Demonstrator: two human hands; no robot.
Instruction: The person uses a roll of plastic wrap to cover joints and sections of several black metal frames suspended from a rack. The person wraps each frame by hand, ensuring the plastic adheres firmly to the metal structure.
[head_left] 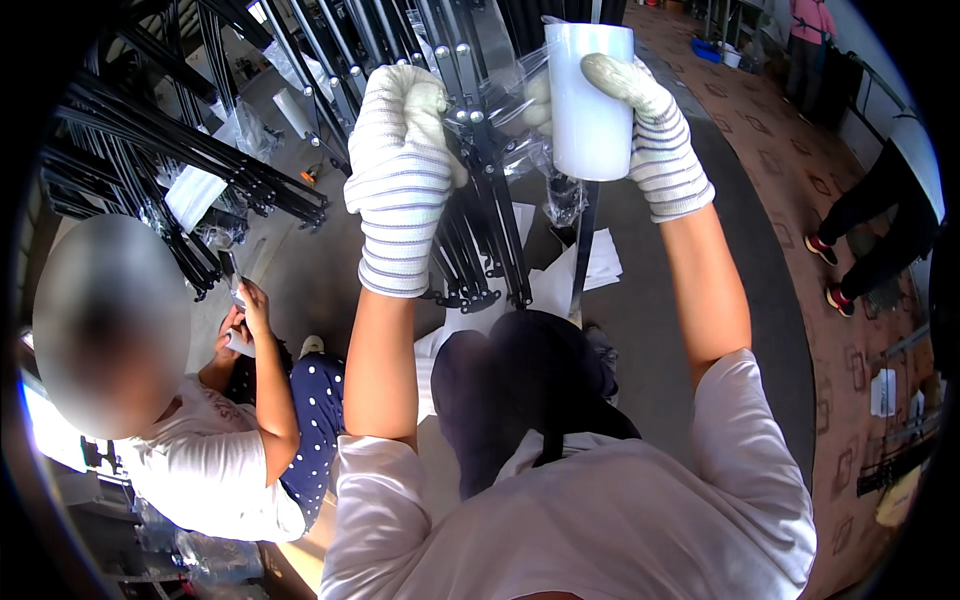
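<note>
My right hand (655, 120), in a white and grey striped knit glove, grips a roll of clear stretch film (592, 105) held upright, thumb over its near side. A strip of clear film (505, 95) runs from the roll leftward to my left hand (400, 150). That hand, in a matching glove, is closed at the film's other end; its grip on the film is partly hidden. Between and behind my hands stands a bundle of black metal bars (475, 190) joined by bright rivets. Crumpled film (565, 200) clings to the bars below the roll.
More black bar bundles (200, 150) lie at the left. A person (210, 440) in polka-dot trousers sits close on my left, holding a phone (237, 290). White sheets (600, 260) lie beyond my knees. Another person (880, 200) stands on the tiled floor (770, 150) at the right.
</note>
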